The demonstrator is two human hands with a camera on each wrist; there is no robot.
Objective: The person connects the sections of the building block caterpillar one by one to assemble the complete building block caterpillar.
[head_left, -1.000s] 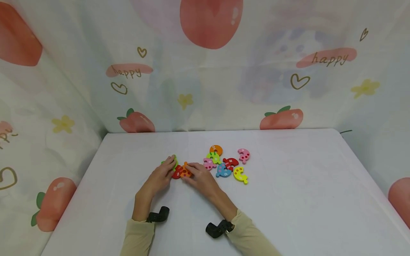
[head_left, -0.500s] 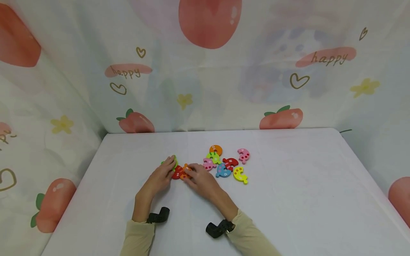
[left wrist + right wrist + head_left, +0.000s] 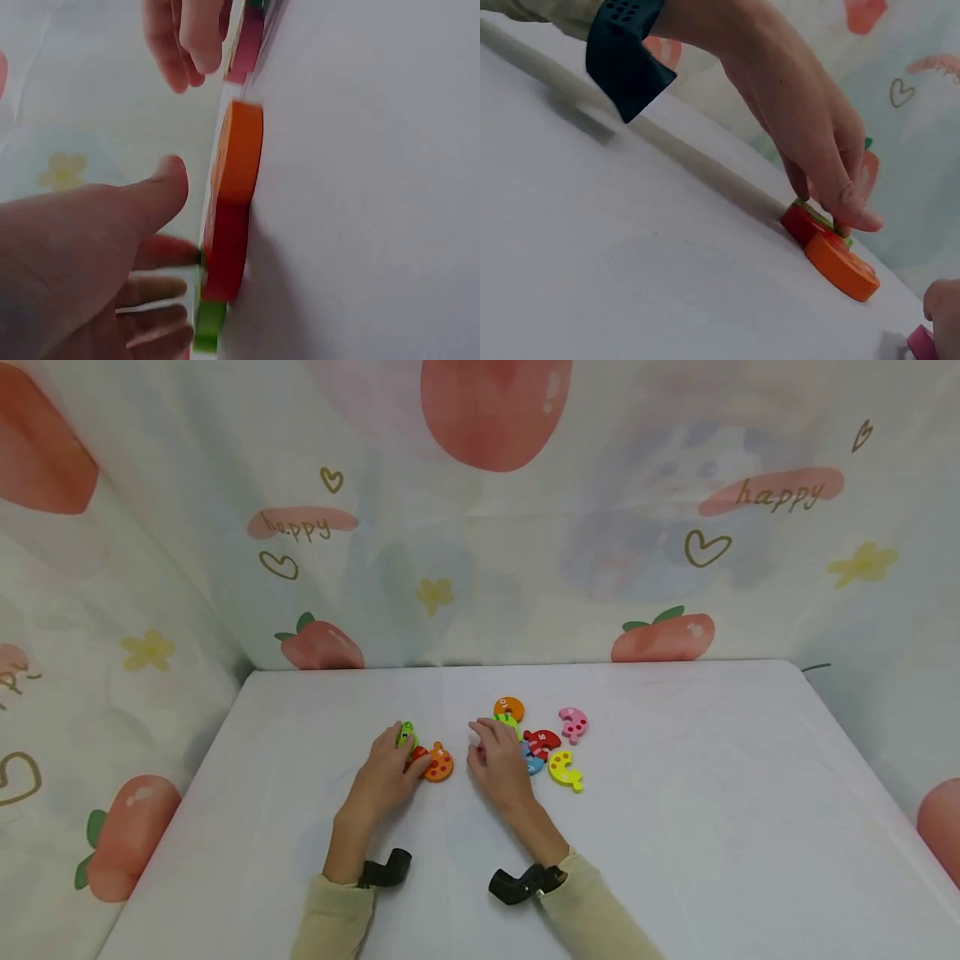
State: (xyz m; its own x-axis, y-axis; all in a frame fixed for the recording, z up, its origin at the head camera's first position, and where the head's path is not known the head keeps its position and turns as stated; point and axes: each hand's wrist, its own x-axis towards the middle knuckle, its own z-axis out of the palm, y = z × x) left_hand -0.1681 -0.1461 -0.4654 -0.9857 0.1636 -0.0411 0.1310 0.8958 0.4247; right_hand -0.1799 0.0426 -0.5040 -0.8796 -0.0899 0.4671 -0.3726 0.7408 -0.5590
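Observation:
In the head view, my left hand (image 3: 384, 778) hovers low over joined wooden number pieces. Its fingers are loosely extended, with the thumb over the red piece (image 3: 420, 752). A green piece (image 3: 407, 732) shows past the fingertips, and an orange dotted piece (image 3: 439, 767) joins the red one on the right. The left wrist view shows no firm pinch. My right hand (image 3: 504, 768) is above the other pieces, fingers loosely bent. Beneath it, a pink piece (image 3: 922, 343) is mostly hidden; a blue piece (image 3: 535, 766) and a green striped piece (image 3: 507, 722) are partly covered.
Around my right hand lie an orange ring-shaped piece (image 3: 509, 708), a red striped piece (image 3: 542, 743), a pink dotted piece (image 3: 573, 724) and a yellow piece (image 3: 564, 771). The white table (image 3: 712, 827) meets a printed cloth (image 3: 480, 610) at its back edge.
My right hand has let go of the orange piece and moved right, over the pink, blue and green pieces. My left hand has shifted slightly, its thumb now across the red piece.

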